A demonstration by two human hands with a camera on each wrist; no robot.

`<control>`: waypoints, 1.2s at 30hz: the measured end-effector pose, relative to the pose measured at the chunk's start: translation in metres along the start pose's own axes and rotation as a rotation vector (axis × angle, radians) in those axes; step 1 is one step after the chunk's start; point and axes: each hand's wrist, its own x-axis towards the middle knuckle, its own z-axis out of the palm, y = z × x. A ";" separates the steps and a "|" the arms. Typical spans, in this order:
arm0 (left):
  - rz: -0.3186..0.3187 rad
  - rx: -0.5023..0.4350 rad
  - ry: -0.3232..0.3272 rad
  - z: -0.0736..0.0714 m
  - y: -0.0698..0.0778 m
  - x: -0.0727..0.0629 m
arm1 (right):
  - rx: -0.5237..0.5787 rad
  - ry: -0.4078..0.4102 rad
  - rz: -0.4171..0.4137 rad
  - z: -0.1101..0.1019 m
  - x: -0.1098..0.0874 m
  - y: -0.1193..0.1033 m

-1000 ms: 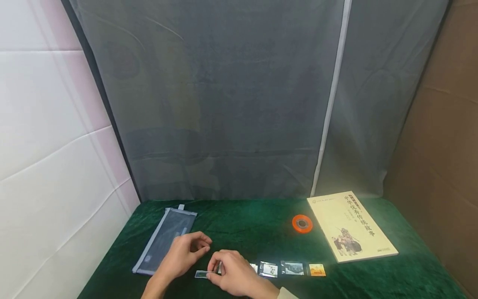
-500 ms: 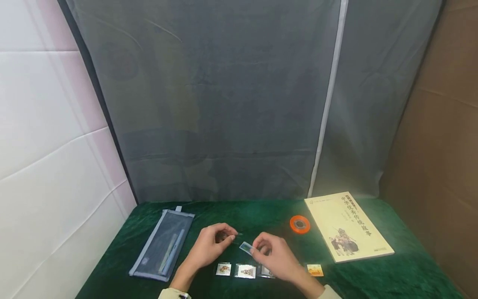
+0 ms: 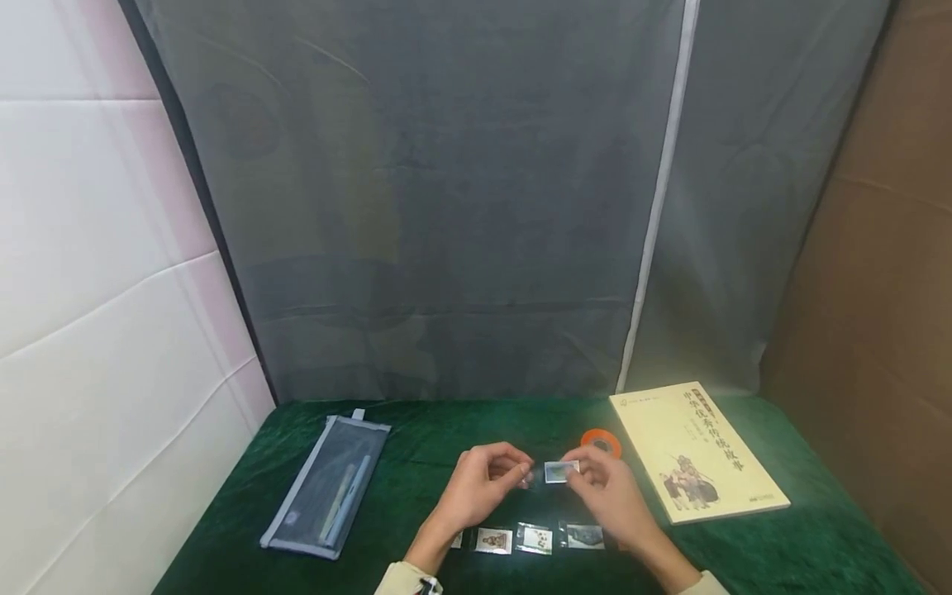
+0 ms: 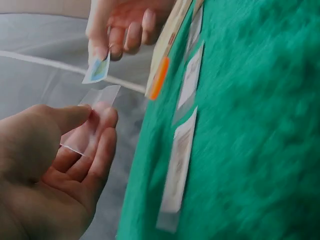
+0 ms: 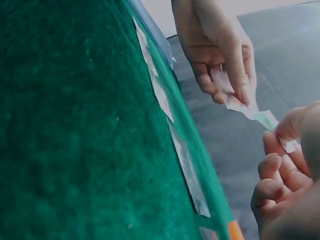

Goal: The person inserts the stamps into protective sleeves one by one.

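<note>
My left hand (image 3: 479,486) pinches a small clear plastic sleeve (image 4: 75,139) between thumb and fingers, raised over the table. Opposite it, my right hand (image 3: 611,486) pinches a small stamp (image 3: 558,473) with a white border and a blue-green picture. In the left wrist view the stamp's lower edge faces the sleeve's upper edge, close to it. Below the hands runs a row of stamps in clear sleeves: one with a brown figure (image 3: 493,540), one with a dark plant-like print (image 3: 535,538), one with a grey landscape (image 3: 584,535). The left end of the row is partly hidden by my left wrist.
A mesh zip pouch (image 3: 312,496) with pens inside lies at the left. Behind my right hand is an orange tape roll (image 3: 601,442), partly covered. A cream book (image 3: 699,450) lies at the right on the green cloth (image 3: 811,545). A grey curtain hangs behind.
Both hands have moved right and away from the near table edge. The stamp, earlier low at the row's left, is now raised in my right hand, turned level before the sleeve.
</note>
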 end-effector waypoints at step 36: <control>-0.091 -0.211 0.087 0.011 0.000 -0.007 | 0.142 -0.081 0.076 -0.012 -0.005 0.012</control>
